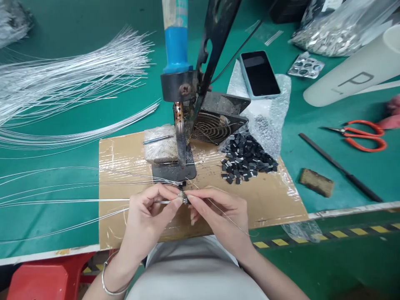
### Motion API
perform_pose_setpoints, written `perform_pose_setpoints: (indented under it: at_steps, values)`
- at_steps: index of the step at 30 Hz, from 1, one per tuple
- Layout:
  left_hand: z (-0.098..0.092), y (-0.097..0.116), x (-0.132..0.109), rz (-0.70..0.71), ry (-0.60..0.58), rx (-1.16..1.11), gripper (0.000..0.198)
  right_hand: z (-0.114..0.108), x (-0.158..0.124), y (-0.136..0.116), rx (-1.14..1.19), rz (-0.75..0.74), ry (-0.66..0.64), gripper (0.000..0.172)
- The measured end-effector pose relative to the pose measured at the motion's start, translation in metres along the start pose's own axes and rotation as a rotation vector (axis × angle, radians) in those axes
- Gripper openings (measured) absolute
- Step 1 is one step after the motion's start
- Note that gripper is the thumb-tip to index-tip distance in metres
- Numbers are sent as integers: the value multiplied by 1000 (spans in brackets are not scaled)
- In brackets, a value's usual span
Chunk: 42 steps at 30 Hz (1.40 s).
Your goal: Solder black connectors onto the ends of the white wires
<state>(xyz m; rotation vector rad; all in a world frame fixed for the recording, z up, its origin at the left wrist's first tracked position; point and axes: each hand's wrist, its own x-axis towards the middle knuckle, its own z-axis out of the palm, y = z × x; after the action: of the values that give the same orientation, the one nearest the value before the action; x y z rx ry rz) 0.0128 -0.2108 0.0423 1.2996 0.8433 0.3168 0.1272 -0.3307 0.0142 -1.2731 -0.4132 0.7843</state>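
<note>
My left hand (146, 214) is closed, thumb and forefinger pinching a small dark connector (185, 200) with pale metal contacts. From the other side, my right hand (223, 208) pinches the same connector, its fingers closed. Thin silvery wires (106, 201) run in from the left, some of them to my left hand. A fine solder-like wire (229, 218) crosses my right hand; whether the fingers grip it cannot be made out. Just above the hands, a soldering iron (180, 141) points down from its stand. Beneath its tip, more wires end at another small black piece (181, 183) on a dark plate (187, 171).
Cardboard (268, 206) covers the work area. Loose black connectors (246, 156) lie right of a fan (215, 125). Farther right are a phone (261, 75), orange-handled scissors (365, 133), a file (340, 168) and a brown block (316, 182). Wire bundles (78, 79) fill the left.
</note>
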Motion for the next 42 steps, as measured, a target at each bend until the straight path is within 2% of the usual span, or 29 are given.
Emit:
perform_pose_setpoints:
  at_steps: [5, 10, 15, 21, 26, 32, 34, 38, 42]
  values:
    - [3, -1, 0, 5, 35, -23, 15, -1, -1, 2, 9, 16, -3, 16]
    - [2, -3, 1, 31, -9, 11, 14, -3, 0, 3, 10, 10, 1, 15]
    - [5, 1, 0, 11, 38, 6, 15, -3, -1, 5, 7, -12, 11, 15]
    - [1, 1, 5, 24, -58, 58, 14, -5, -2, 6, -65, -30, 1, 11]
    - [1, -2, 8, 14, -33, 59, 12, -15, -11, 13, -313, -178, 15, 29]
    - [2, -3, 6, 14, 24, 85, 10, -25, -21, 8, -494, -219, -18, 45]
    - [2, -4, 6, 29, 33, 80, 10, -24, -20, 3, -549, -257, -18, 40]
    - [5, -5, 7, 52, 67, 89, 10, -19, -13, -6, -686, -408, 12, 12]
    - [6, -3, 8, 64, 87, 109, 9, -15, -11, -8, -702, -474, 37, 15]
